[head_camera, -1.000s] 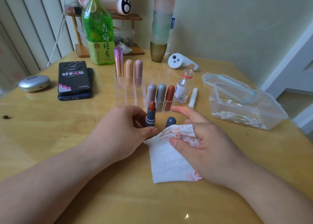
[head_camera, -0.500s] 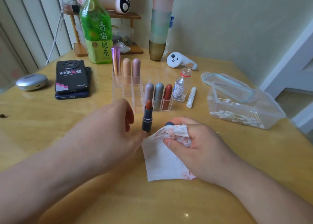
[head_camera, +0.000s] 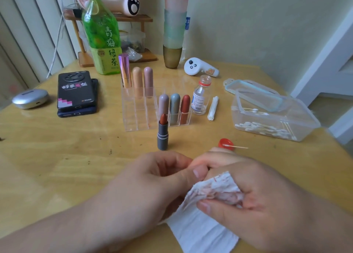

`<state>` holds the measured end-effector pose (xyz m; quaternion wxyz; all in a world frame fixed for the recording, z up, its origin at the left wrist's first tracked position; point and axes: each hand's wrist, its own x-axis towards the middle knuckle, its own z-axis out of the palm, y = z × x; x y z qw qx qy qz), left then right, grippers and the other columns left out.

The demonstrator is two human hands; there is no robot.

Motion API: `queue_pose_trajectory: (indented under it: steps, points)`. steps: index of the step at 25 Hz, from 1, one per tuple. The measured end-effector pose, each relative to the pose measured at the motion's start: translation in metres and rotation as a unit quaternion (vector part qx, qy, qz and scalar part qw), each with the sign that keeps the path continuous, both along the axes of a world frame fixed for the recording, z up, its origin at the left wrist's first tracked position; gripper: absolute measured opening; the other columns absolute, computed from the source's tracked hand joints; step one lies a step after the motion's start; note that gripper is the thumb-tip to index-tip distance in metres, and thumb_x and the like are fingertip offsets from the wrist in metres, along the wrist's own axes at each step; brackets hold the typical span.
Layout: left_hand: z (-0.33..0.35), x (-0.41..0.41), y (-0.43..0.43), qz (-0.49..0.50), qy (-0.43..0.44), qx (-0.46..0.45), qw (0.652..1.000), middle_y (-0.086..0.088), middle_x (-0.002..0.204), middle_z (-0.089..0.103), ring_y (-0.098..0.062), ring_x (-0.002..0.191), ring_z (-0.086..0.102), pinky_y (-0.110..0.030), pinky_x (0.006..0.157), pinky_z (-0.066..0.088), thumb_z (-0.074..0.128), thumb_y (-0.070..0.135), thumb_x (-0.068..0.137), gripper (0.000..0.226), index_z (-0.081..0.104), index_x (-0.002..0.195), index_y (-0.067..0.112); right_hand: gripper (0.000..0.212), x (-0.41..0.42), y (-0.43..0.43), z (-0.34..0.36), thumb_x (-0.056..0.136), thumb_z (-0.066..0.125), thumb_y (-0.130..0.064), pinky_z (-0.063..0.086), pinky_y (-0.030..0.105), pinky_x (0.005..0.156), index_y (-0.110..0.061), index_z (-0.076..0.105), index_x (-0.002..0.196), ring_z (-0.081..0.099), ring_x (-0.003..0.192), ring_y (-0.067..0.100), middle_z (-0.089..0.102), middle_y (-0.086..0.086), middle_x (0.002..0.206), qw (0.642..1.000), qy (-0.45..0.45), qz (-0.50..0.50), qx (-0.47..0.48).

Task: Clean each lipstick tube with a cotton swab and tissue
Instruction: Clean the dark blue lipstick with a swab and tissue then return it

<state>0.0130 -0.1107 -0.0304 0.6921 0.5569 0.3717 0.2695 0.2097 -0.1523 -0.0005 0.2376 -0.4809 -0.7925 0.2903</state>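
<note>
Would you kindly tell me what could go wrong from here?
The uncapped lipstick stands free just beyond the left hand; a nudge could topple it and smear the table. The small bottle stands open, so a knock could spill it. The stained tissue in the right hand may spread colour instead of lifting it.

We see an uncapped lipstick [head_camera: 162, 133] standing upright on the surface [head_camera: 57, 157], just in front of the clear organiser [head_camera: 137, 115] and apart from both hands. Our right hand [head_camera: 267, 205] pinches a red-stained tissue [head_camera: 215, 187] whose loose end lies on the surface. Our left hand [head_camera: 149, 185] curls beside it, thumb against the right fingers [head_camera: 225, 157]; we cannot tell whether it holds anything.
</note>
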Motion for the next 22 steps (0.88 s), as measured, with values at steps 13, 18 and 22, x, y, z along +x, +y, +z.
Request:
queue_pose_trajectory:
  steps: [13,18,22]
  points:
    - [0.019,-0.004,-0.016,0.022,0.161,0.217,0.963,0.008,0.063,0.049,-0.004,0.055,0.042,-0.016,0.054,0.036,0.054,0.07,0.082,0.041,0.057,0.093,0.031,0.018,0.02,0.01,0.003,0.069,0.067,0.002,0.053,0.028,0.063,-0.012,0.075,0.078,0.07,0.074,0.022,0.071,0.011,0.077,0.914,0.285,-0.049,-0.283]
    - [0.01,-0.001,-0.003,0.008,0.006,0.059,0.998,-0.01,0.06,0.051,-0.011,0.043,0.041,-0.023,0.047,0.028,0.073,0.042,0.074,0.029,0.058,0.074,0.017,0.027,0.015,0.014,0.004,0.088,0.061,0.003,0.054,0.042,0.087,0.012,0.063,0.113,0.067,0.102,0.041,0.066,0.032,0.111,0.821,0.431,0.005,-0.375]
    - [0.009,0.001,-0.003,-0.007,-0.03,-0.019,0.999,-0.013,0.058,0.055,-0.016,0.043,0.037,-0.024,0.047,0.027,0.073,0.031,0.075,0.02,0.059,0.068,0.019,0.031,0.016,0.016,-0.001,0.09,0.064,-0.002,0.052,0.046,0.088,0.015,0.059,0.116,0.064,0.105,0.045,0.063,0.037,0.114,0.802,0.45,-0.01,-0.393]
